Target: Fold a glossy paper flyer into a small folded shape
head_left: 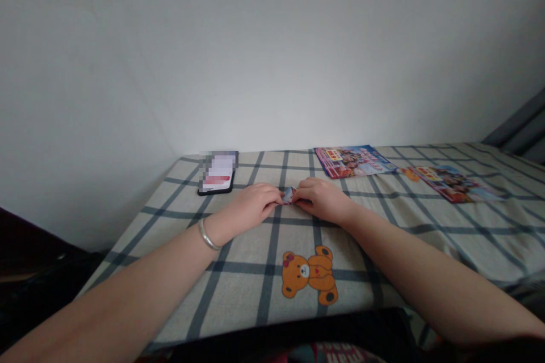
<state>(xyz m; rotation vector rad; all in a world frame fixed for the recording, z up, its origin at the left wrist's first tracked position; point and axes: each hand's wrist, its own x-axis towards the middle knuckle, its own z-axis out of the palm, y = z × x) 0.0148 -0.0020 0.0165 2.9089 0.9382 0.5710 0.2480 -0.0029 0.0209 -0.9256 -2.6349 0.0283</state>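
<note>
Between my two hands is a small folded piece of printed paper (289, 195), pale with darker patches; its exact shape is too small to make out. My left hand (259, 202), with a silver bangle on the wrist, pinches its left end. On the other side, my right hand (320, 198) grips the right end, fingers curled and partly hiding it. Both hands rest low over the checked tablecloth (238, 278). An orange bear print (309, 275) lies on the cloth just below them.
A phone (218, 173) with a lit screen lies beyond my left hand. Colourful printed leaflets lie to the right, one near the wall (353, 161) and another leaflet (457, 184) further right. The white wall (272, 57) borders the table's far edge.
</note>
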